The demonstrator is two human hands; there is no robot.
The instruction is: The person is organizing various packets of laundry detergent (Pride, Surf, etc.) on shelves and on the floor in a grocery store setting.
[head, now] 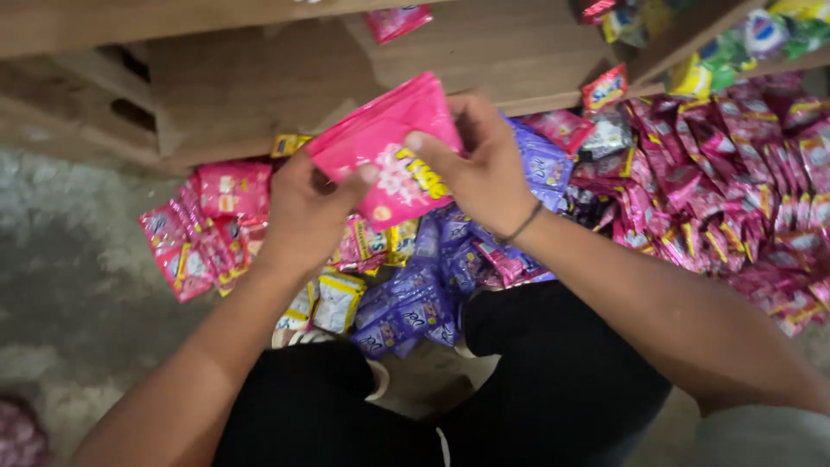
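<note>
Holding a bright pink stack of flat foil sachets, your left hand and right hand each keep a clamped grip; purple sachets below that stack lie ungathered.

Held sachet stack: bright pink, yellow-white print. Floor sachets: purple pile, magenta heap, yellow-white packets. Shelf: brown wood. Trousers: black.

place: a small shop or its stockroom is being shown | evidence: heaps of purple sachets and magenta sachets are being kept in bulk on the concrete floor | more packets are being stored on wooden shelves above
</note>
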